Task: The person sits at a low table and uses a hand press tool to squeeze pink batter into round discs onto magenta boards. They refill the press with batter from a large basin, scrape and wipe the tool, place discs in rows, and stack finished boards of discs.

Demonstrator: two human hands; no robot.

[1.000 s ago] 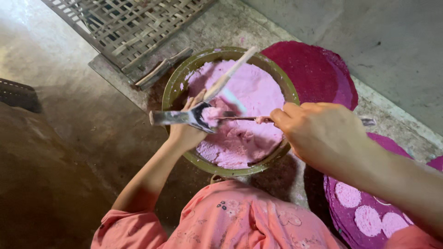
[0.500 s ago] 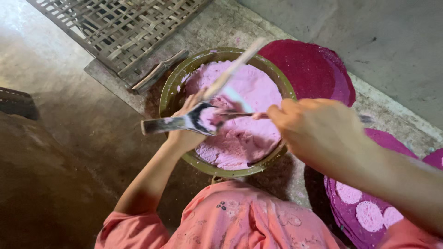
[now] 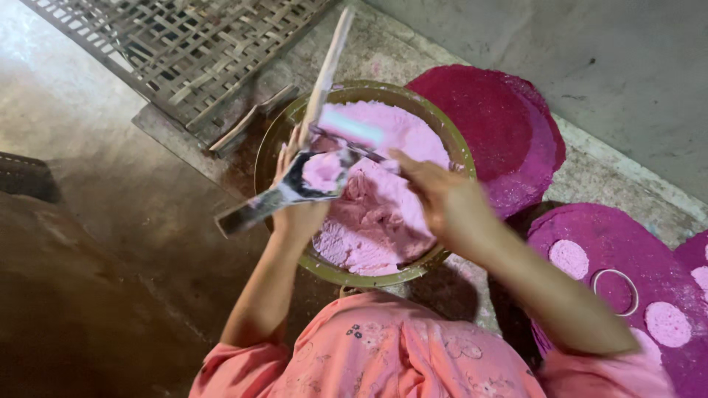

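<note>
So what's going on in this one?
A person in a pink top works over a green bowl of pink paste. The left hand holds a flat scoop loaded with paste; the right hand holds a thin tool against it. Purple mats with pale pink discs lie to the right.

Head view, as I see it from my desk: my left hand [image 3: 299, 214] grips a flat metal scoop [image 3: 291, 193] w/ a lump of pink paste on it, over the round bowl [image 3: 274, 140] of pink paste [image 3: 376, 221]. My right hand [image 3: 442, 203] holds a thin blade [image 3: 350, 144] against the scoop. Magenta discs [image 3: 494, 118] lie right of the bowl; a woven bamboo tray [image 3: 184, 44] lies beyond.
</note>
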